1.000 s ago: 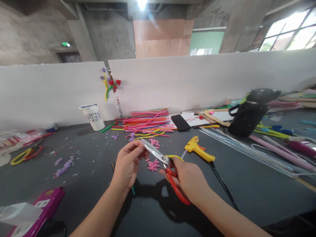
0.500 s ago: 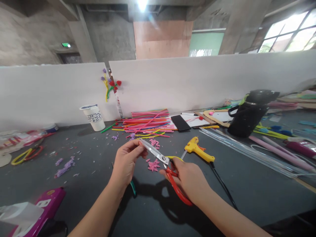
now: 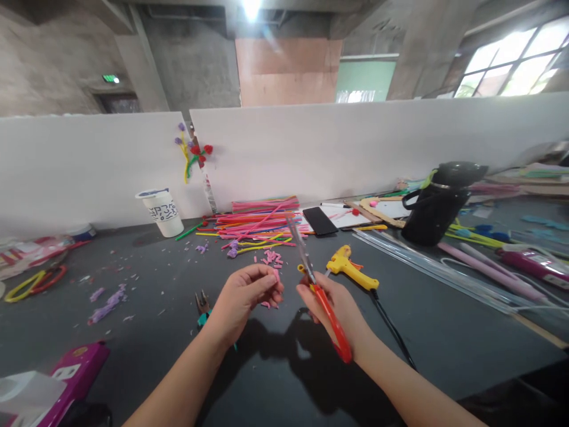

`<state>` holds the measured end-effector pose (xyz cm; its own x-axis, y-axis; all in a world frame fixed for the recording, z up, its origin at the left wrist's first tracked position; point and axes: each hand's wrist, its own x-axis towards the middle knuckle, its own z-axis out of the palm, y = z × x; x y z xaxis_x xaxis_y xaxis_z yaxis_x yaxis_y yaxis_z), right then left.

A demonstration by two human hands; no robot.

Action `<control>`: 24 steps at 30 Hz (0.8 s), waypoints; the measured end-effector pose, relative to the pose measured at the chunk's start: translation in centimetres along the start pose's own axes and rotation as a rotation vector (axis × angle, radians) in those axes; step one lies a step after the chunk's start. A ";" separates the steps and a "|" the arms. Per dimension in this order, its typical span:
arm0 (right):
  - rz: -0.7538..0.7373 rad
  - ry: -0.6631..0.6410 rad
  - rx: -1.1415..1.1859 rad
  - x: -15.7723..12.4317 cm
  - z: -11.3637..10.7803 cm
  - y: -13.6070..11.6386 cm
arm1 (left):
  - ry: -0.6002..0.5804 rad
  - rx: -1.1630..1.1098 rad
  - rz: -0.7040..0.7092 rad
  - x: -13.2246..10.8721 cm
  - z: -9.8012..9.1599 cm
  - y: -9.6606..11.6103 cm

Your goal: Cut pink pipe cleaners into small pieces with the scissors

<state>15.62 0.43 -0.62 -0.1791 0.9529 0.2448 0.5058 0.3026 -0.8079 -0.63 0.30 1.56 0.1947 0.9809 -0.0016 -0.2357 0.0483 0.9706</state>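
Both our hands are over the dark worktop (image 3: 146, 344), well in from its far edge. Our left hand (image 3: 250, 292) has its thumb and finger pressed together, and they seem to pinch a small pink piece (image 3: 276, 274). Most of it is hidden, so we cannot tell its shape. Our right hand (image 3: 334, 299) is wrapped round the red scissors (image 3: 326, 309). Their blades point up toward the far edge, apart from the left fingers. The blades are blurry, so we cannot tell if they are open.

More little pink bits (image 3: 271, 257) lie just past the left hand, on the far-edge side. Behind them, along the far edge, is a pile of long fuzzy sticks (image 3: 258, 222). The yellow glue gun (image 3: 353, 270) lies just beside the right hand, toward the right edge. The pliers (image 3: 203, 302) lie near our left wrist.

We think we are in the middle of snipping small pieces. Another snip would need the blades turned back to the left fingertips, with those fingers kept clear.
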 end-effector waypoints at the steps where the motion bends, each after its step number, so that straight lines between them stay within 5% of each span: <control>1: 0.013 -0.005 0.060 0.0 -0.1 -0.2 | -0.004 0.010 -0.006 0.0 0.1 -0.1; 9: -0.053 -0.056 -0.443 -0.6 0.3 -0.1 | 0.198 -0.079 0.203 0.1 -0.5 0.3; 24: -0.129 0.006 -0.646 -1.1 0.6 -0.5 | 0.196 -0.149 0.291 -0.1 -0.4 0.5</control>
<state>15.01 -0.75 -0.83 -0.2688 0.9076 0.3225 0.8855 0.3646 -0.2881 -1.17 0.33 1.97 -0.0826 0.9744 0.2089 -0.3930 -0.2245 0.8917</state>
